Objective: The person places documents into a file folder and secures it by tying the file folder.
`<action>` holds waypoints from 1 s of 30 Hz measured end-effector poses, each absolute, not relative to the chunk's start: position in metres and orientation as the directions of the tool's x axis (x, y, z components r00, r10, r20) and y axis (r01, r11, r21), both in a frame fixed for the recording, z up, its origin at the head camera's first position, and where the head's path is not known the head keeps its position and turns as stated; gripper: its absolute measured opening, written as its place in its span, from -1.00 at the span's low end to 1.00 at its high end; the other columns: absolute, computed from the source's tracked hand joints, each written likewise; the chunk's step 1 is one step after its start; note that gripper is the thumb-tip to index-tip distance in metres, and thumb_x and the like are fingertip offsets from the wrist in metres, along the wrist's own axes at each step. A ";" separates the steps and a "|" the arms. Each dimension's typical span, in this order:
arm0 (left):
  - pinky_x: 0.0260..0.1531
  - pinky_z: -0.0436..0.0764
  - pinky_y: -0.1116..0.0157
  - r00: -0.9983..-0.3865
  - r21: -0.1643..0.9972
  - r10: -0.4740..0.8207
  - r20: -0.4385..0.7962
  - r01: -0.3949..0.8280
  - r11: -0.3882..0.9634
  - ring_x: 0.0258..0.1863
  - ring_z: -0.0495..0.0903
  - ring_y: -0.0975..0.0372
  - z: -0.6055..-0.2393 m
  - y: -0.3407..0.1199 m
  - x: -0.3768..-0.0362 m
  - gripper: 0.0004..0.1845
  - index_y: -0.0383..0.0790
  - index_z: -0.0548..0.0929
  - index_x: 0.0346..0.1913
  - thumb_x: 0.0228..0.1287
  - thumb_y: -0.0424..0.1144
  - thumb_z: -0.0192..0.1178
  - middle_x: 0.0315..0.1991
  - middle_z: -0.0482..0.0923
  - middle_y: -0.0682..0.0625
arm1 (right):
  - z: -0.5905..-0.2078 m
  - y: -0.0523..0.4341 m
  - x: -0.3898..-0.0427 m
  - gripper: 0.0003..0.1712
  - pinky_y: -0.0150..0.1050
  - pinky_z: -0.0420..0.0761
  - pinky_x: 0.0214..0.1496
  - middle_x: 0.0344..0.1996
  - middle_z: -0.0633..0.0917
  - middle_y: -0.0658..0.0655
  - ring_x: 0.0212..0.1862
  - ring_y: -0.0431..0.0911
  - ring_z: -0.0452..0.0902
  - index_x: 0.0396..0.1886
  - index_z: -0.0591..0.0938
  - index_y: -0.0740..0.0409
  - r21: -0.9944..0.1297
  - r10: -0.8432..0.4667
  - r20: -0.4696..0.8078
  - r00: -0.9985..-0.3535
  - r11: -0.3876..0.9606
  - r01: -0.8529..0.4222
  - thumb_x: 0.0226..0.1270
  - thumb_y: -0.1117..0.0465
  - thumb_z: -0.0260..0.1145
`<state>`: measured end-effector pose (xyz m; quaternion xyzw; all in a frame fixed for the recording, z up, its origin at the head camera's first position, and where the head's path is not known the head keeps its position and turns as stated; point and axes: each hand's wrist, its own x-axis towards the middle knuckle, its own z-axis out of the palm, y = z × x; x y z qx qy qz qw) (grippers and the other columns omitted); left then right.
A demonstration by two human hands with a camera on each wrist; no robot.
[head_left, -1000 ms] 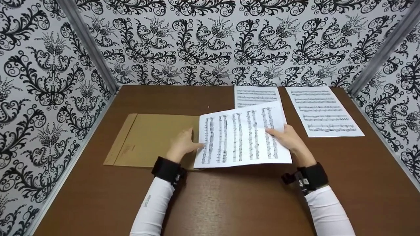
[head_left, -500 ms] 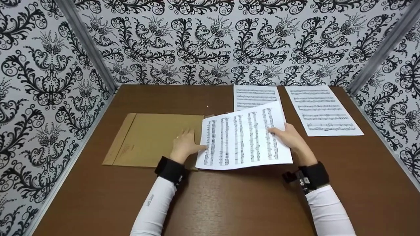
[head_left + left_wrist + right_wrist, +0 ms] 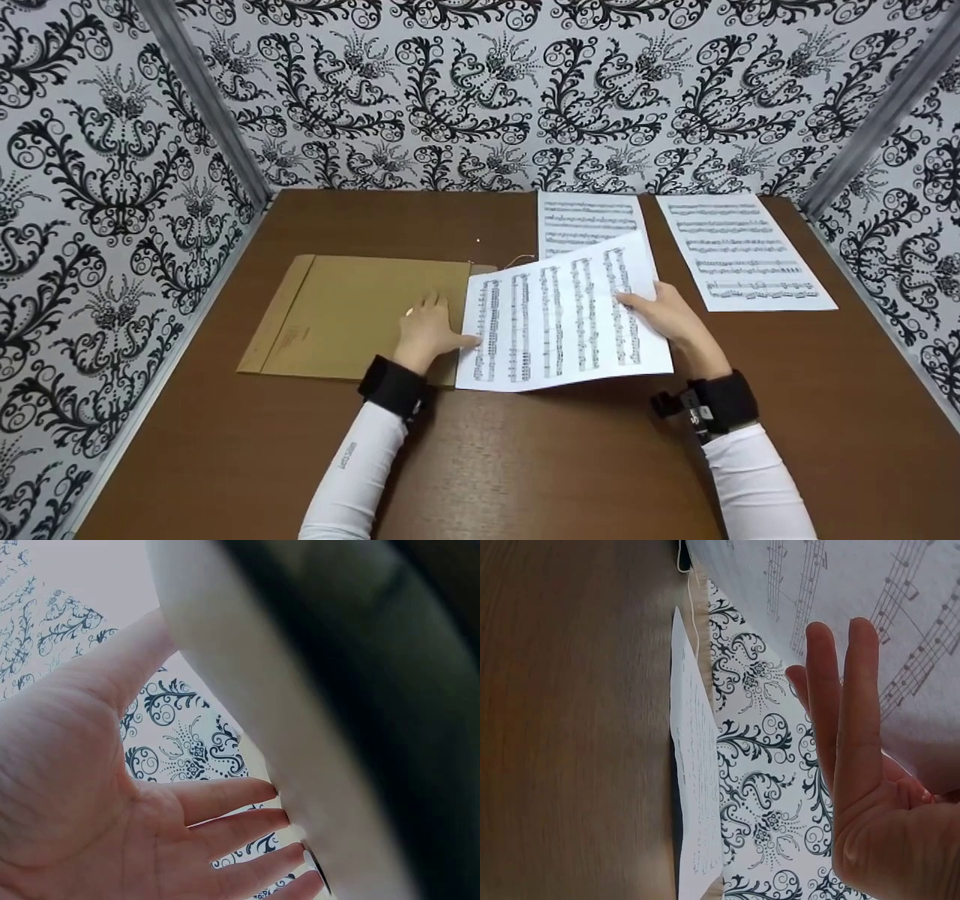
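A sheet of printed music (image 3: pixel 559 319) is lifted off the brown table (image 3: pixel 525 465), turned sideways. My right hand (image 3: pixel 660 307) pinches its right edge, thumb on top and fingers beneath. The right wrist view shows those fingers (image 3: pixel 855 712) straight under the sheet (image 3: pixel 900 585). My left hand (image 3: pixel 431 319) lies flat on a tan envelope (image 3: pixel 352 315), with its thumb at the sheet's left edge. In the left wrist view the open palm (image 3: pixel 112 825) has straight fingers touching a pale paper edge (image 3: pixel 247 690).
Two more music sheets lie flat at the back: one (image 3: pixel 589 217) partly behind the held sheet, one (image 3: pixel 742 251) to the right. A thin string (image 3: pixel 519 260) shows at the envelope's right end. Patterned walls (image 3: pixel 480 90) close in three sides.
The held sheet has shifted slightly right, uncovering the envelope's right end and the string. My left hand has slid a little right on the envelope.
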<state>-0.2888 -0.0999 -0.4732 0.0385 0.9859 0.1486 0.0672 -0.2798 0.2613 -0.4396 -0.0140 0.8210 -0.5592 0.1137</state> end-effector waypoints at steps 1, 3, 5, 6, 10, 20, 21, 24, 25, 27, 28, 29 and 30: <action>0.43 0.40 -0.22 -0.987 0.296 0.099 -0.125 0.058 0.953 0.58 0.24 -0.16 -0.474 -0.100 -0.289 0.19 -0.38 0.26 0.54 0.03 0.35 0.44 0.59 0.20 -0.29 | -0.440 0.262 -0.280 -0.40 -0.27 0.77 -0.36 -0.42 0.77 -0.17 -0.45 -0.24 0.76 0.38 0.41 0.44 -0.923 -0.157 -0.173 -0.972 0.371 0.104 0.57 0.09 0.17; 0.44 0.39 -0.21 -0.986 0.293 0.102 -0.130 0.060 0.954 0.59 0.23 -0.15 -0.474 -0.099 -0.289 0.18 -0.38 0.26 0.54 0.04 0.34 0.44 0.59 0.19 -0.29 | -0.441 0.262 -0.280 -0.41 -0.26 0.77 -0.36 -0.42 0.77 -0.17 -0.45 -0.24 0.77 0.37 0.42 0.43 -0.925 -0.166 -0.175 -0.970 0.366 0.104 0.57 0.08 0.17; 0.44 0.39 -0.22 -0.986 0.292 0.106 -0.127 0.065 0.954 0.58 0.23 -0.15 -0.474 -0.099 -0.288 0.18 -0.39 0.27 0.54 0.04 0.34 0.44 0.59 0.19 -0.30 | -0.442 0.262 -0.279 -0.41 -0.26 0.78 -0.36 -0.41 0.77 -0.18 -0.45 -0.23 0.77 0.37 0.42 0.42 -0.927 -0.175 -0.174 -0.969 0.362 0.101 0.58 0.07 0.16; 0.44 0.39 -0.22 -0.986 0.294 0.107 -0.127 0.065 0.954 0.58 0.23 -0.16 -0.474 -0.100 -0.288 0.18 -0.39 0.27 0.54 0.04 0.34 0.44 0.59 0.19 -0.30 | -0.442 0.262 -0.279 -0.41 -0.25 0.78 -0.35 -0.40 0.77 -0.17 -0.44 -0.23 0.77 0.38 0.41 0.41 -0.928 -0.180 -0.172 -0.968 0.358 0.099 0.59 0.07 0.16; 0.43 0.42 -0.19 -0.986 0.308 0.107 -0.129 0.063 0.949 0.56 0.26 -0.20 -0.473 -0.101 -0.288 0.15 -0.41 0.29 0.52 0.04 0.31 0.46 0.58 0.19 -0.32 | -0.444 0.263 -0.279 -0.40 -0.25 0.78 -0.34 -0.37 0.77 -0.17 -0.41 -0.23 0.78 0.41 0.39 0.40 -0.931 -0.208 -0.157 -0.965 0.358 0.074 0.60 0.07 0.15; 0.46 0.41 -0.15 -0.982 0.334 0.127 -0.136 0.075 0.940 0.55 0.28 -0.19 -0.470 -0.105 -0.288 0.04 -0.43 0.31 0.50 0.16 0.20 0.43 0.58 0.21 -0.33 | -0.450 0.263 -0.284 -0.39 -0.27 0.78 -0.35 -0.40 0.79 -0.18 -0.42 -0.24 0.78 0.36 0.43 0.45 -0.936 -0.212 -0.167 -0.963 0.342 0.087 0.56 0.07 0.21; 0.46 0.40 -0.15 -0.982 0.331 0.129 -0.138 0.077 0.940 0.55 0.27 -0.18 -0.470 -0.105 -0.288 0.03 -0.43 0.30 0.51 0.17 0.19 0.42 0.57 0.21 -0.33 | -0.450 0.262 -0.284 -0.39 -0.27 0.78 -0.35 -0.41 0.79 -0.18 -0.42 -0.24 0.78 0.35 0.43 0.46 -0.937 -0.212 -0.168 -0.963 0.338 0.089 0.54 0.09 0.23; 0.48 0.38 -0.13 -0.979 0.328 0.136 -0.150 0.080 0.941 0.56 0.26 -0.17 -0.468 -0.105 -0.288 -0.02 -0.42 0.30 0.51 0.22 0.14 0.40 0.57 0.22 -0.32 | -0.452 0.262 -0.284 -0.39 -0.28 0.78 -0.35 -0.42 0.78 -0.18 -0.43 -0.25 0.77 0.34 0.43 0.49 -0.939 -0.205 -0.168 -0.964 0.331 0.093 0.52 0.12 0.26; 0.49 0.37 -0.13 -0.978 0.325 0.138 -0.154 0.082 0.942 0.57 0.25 -0.17 -0.467 -0.105 -0.288 -0.03 -0.42 0.30 0.51 0.23 0.13 0.39 0.57 0.22 -0.32 | -0.453 0.262 -0.284 -0.39 -0.28 0.78 -0.35 -0.43 0.78 -0.18 -0.44 -0.25 0.77 0.34 0.43 0.49 -0.938 -0.196 -0.169 -0.966 0.332 0.097 0.52 0.13 0.26; 0.48 0.38 -0.13 -0.978 0.319 0.139 -0.154 0.084 0.944 0.56 0.27 -0.17 -0.466 -0.104 -0.288 -0.07 -0.41 0.33 0.50 0.24 0.11 0.38 0.56 0.24 -0.31 | -0.453 0.262 -0.285 -0.40 -0.30 0.77 -0.35 -0.43 0.77 -0.19 -0.44 -0.26 0.76 0.34 0.43 0.48 -0.935 -0.182 -0.171 -0.968 0.339 0.102 0.52 0.13 0.26; 0.48 0.39 -0.12 -0.979 0.315 0.139 -0.150 0.086 0.945 0.55 0.30 -0.16 -0.466 -0.104 -0.288 -0.10 -0.40 0.35 0.49 0.24 0.09 0.37 0.55 0.27 -0.31 | -0.454 0.263 -0.285 -0.39 -0.30 0.77 -0.35 -0.43 0.76 -0.20 -0.44 -0.27 0.76 0.34 0.42 0.48 -0.933 -0.175 -0.172 -0.970 0.344 0.103 0.52 0.13 0.26; 0.46 0.42 -0.11 -0.980 0.307 0.140 -0.140 0.092 0.947 0.53 0.34 -0.16 -0.466 -0.103 -0.287 -0.14 -0.40 0.39 0.46 0.24 0.07 0.37 0.53 0.31 -0.31 | -0.454 0.263 -0.285 -0.40 -0.31 0.77 -0.35 -0.43 0.76 -0.19 -0.44 -0.27 0.76 0.34 0.43 0.48 -0.932 -0.169 -0.171 -0.971 0.347 0.104 0.51 0.13 0.26; 0.43 0.45 -0.11 -0.982 0.297 0.139 -0.127 0.096 0.950 0.50 0.38 -0.16 -0.465 -0.102 -0.287 -0.18 -0.40 0.43 0.43 0.24 0.05 0.36 0.50 0.36 -0.30 | -0.454 0.263 -0.285 -0.40 -0.31 0.77 -0.34 -0.42 0.76 -0.19 -0.43 -0.27 0.75 0.34 0.43 0.48 -0.931 -0.168 -0.171 -0.971 0.351 0.104 0.51 0.13 0.26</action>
